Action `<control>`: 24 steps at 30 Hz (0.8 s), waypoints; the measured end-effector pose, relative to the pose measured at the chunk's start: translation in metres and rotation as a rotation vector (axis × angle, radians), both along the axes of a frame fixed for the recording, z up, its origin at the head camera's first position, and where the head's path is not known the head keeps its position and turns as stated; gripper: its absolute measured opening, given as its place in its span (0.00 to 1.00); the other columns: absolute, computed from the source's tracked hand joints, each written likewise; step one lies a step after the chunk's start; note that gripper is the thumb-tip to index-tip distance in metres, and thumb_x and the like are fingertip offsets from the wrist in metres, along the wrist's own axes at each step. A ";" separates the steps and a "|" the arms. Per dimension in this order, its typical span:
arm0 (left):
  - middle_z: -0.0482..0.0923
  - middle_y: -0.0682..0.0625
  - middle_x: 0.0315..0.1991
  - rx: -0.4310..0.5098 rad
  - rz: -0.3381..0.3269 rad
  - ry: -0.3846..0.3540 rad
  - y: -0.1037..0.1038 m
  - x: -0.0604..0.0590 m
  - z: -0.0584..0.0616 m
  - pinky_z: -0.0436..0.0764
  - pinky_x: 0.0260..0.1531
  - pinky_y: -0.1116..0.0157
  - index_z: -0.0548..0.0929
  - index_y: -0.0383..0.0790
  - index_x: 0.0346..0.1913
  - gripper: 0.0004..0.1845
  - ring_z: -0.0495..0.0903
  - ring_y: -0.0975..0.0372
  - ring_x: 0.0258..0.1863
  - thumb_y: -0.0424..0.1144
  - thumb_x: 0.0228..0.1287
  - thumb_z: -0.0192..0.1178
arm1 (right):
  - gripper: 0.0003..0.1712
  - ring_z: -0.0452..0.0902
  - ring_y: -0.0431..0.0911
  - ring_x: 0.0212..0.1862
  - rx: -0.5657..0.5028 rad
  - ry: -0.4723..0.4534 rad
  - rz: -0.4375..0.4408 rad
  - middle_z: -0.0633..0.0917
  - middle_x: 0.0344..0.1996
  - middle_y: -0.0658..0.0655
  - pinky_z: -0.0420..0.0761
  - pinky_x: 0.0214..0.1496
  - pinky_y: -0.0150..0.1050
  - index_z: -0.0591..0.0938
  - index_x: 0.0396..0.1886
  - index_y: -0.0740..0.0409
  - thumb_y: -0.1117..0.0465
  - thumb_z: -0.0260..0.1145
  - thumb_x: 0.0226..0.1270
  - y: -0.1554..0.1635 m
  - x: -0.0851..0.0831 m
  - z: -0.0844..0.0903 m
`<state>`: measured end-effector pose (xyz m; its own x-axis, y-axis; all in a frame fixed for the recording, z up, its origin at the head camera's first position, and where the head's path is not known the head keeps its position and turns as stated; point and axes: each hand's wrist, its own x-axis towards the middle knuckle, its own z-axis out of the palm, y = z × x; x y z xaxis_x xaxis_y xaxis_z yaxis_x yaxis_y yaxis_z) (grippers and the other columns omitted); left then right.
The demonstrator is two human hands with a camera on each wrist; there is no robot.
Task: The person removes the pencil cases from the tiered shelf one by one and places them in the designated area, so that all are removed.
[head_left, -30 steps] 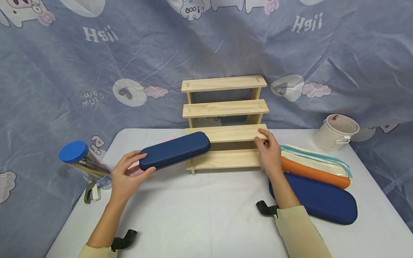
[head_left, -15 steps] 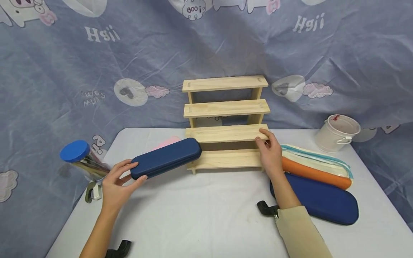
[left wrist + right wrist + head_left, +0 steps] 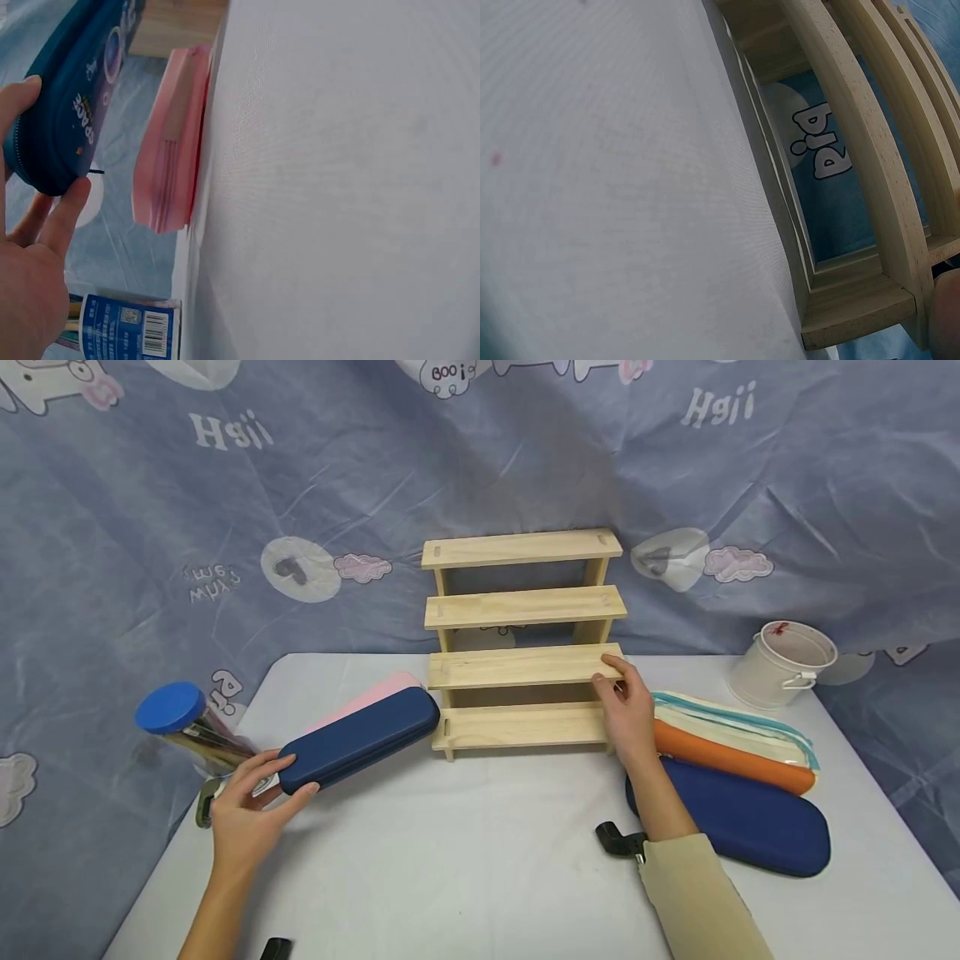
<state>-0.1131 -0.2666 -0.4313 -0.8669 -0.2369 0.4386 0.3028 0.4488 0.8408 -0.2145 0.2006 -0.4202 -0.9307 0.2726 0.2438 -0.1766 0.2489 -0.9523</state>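
- Left hand (image 3: 243,814): bare, no glove, no ring or watch visible; forearm bare up to the picture's lower edge.
- Right hand (image 3: 628,714): bare, no ring visible.
- Right sleeve (image 3: 693,897): long, pale beige cloth, plain, cuff ending partway up the forearm.
- Black clip-like mount (image 3: 621,842) at the right cuff, with a small metal part beside the sleeve edge.
- Small black part (image 3: 274,948) beside the left forearm at the bottom edge; detail unclear.
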 end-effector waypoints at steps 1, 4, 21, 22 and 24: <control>0.73 0.35 0.56 0.013 0.006 -0.015 -0.001 0.000 -0.001 0.78 0.42 0.78 0.84 0.28 0.49 0.26 0.74 0.62 0.53 0.21 0.41 0.75 | 0.25 0.57 0.50 0.70 0.001 -0.003 -0.003 0.66 0.68 0.59 0.61 0.70 0.47 0.73 0.65 0.58 0.57 0.60 0.71 0.000 0.000 0.001; 0.72 0.36 0.56 0.027 0.022 -0.058 -0.006 -0.001 -0.006 0.78 0.42 0.78 0.84 0.29 0.49 0.26 0.72 0.61 0.54 0.23 0.41 0.75 | 0.25 0.59 0.49 0.69 0.009 -0.006 -0.019 0.67 0.68 0.58 0.62 0.70 0.47 0.73 0.65 0.58 0.57 0.60 0.71 0.001 -0.001 -0.002; 0.70 0.52 0.58 -0.123 0.064 -0.313 -0.026 -0.006 -0.035 0.79 0.42 0.76 0.85 0.39 0.51 0.30 0.76 0.54 0.50 0.45 0.41 0.79 | 0.25 0.62 0.38 0.66 0.039 0.025 -0.037 0.70 0.65 0.45 0.65 0.67 0.40 0.76 0.63 0.42 0.44 0.62 0.68 0.015 -0.024 -0.035; 0.69 0.52 0.58 -0.129 0.062 -0.322 -0.027 -0.006 -0.036 0.79 0.41 0.77 0.85 0.38 0.51 0.30 0.77 0.53 0.50 0.45 0.41 0.79 | 0.25 0.62 0.39 0.66 0.039 0.022 -0.037 0.70 0.65 0.45 0.65 0.67 0.40 0.76 0.63 0.41 0.44 0.62 0.68 0.015 -0.025 -0.036; 0.69 0.52 0.57 -0.132 0.049 -0.327 -0.027 -0.005 -0.037 0.79 0.41 0.76 0.85 0.38 0.51 0.30 0.77 0.54 0.48 0.46 0.42 0.79 | 0.25 0.62 0.39 0.66 0.036 0.015 -0.038 0.70 0.65 0.45 0.65 0.67 0.40 0.76 0.63 0.41 0.45 0.62 0.68 0.014 -0.024 -0.036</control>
